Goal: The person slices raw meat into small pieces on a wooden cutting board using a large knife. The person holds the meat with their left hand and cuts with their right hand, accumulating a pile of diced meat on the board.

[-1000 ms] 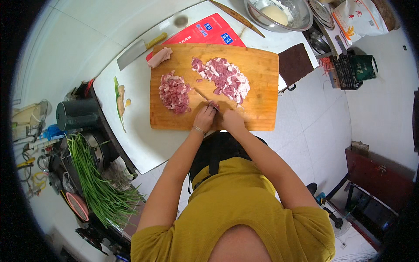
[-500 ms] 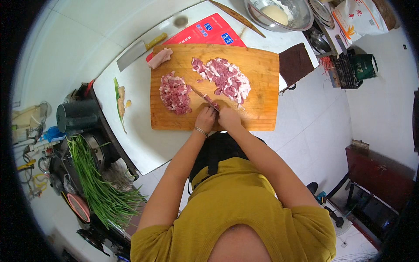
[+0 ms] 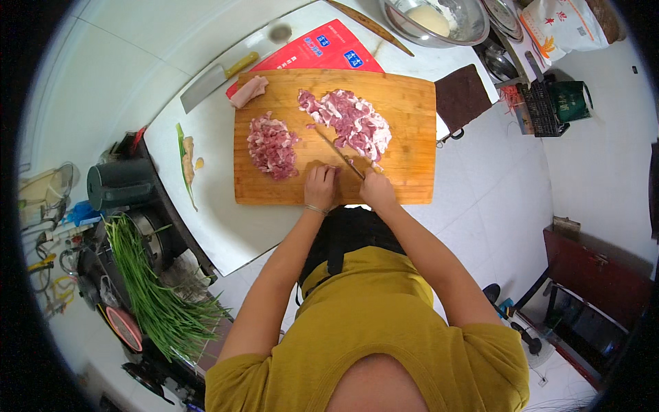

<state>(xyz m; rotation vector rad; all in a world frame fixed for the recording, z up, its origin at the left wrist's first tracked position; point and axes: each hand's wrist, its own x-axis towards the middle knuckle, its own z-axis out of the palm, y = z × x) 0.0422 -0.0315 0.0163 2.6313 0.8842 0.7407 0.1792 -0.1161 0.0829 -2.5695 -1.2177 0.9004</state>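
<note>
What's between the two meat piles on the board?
Head view: bare wooden board and the knife blade's tip; left pile and right pile stay apart.

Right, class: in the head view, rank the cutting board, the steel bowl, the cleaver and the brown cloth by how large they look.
1. Cutting board, clearly largest.
2. Steel bowl, though the frame edge cuts it off.
3. Cleaver and brown cloth look about alike; fisheye bending makes ranking them unsure.
</note>
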